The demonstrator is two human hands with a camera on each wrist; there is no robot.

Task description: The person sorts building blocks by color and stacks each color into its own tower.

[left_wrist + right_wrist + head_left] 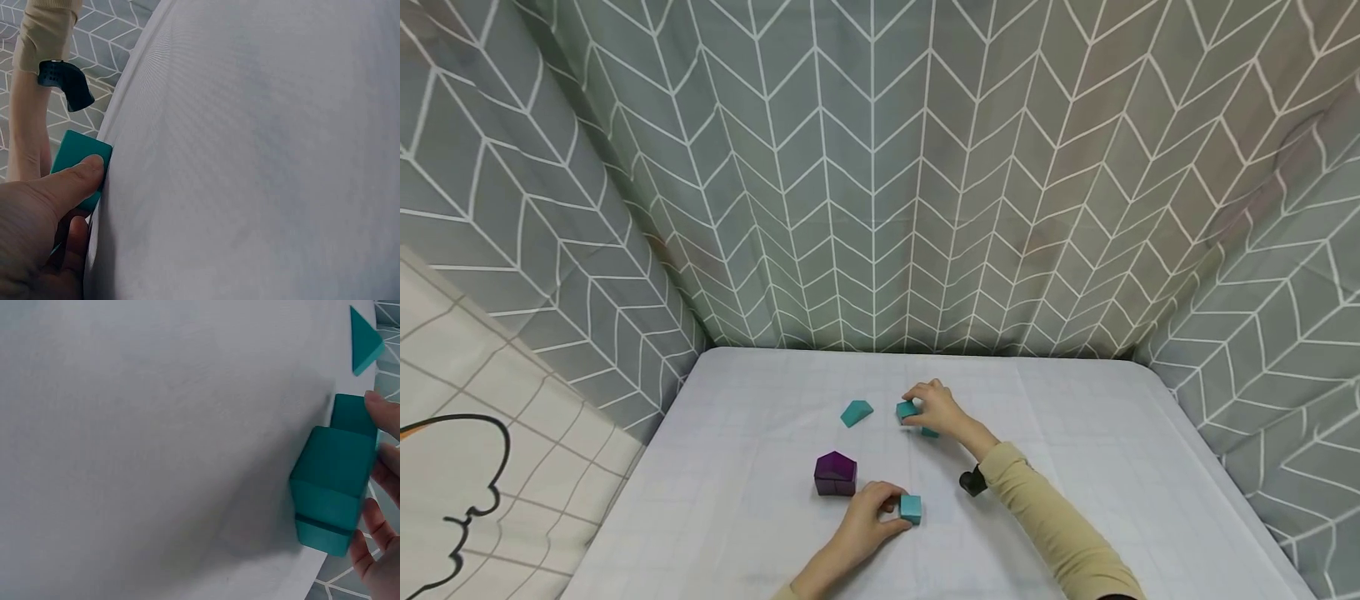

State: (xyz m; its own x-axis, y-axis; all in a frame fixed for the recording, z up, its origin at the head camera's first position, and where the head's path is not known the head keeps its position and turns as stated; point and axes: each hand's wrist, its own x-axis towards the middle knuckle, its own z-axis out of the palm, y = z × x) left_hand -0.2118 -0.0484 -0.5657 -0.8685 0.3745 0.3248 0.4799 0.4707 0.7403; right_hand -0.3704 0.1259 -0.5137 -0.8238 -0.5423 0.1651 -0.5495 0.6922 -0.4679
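In the head view my left hand (868,521) pinches a teal block (910,509) near the front of the table. The left wrist view shows the thumb flat on that block's face (84,156), with the other fingers partly hidden behind it. Farther back, my right hand (940,410) holds a teal block (907,410) between thumb and fingers. Another teal piece (930,432) shows just below that hand. Seen from the right wrist, several teal block faces (334,461) are bunched together, with fingertips along their right side.
A faceted teal piece (856,412) lies left of the right hand. A purple block shape (836,475) with a pointed top stands just left of the left hand. A black camera (973,482) sits at the right sleeve. Patterned curtains (872,183) enclose the white table (760,400).
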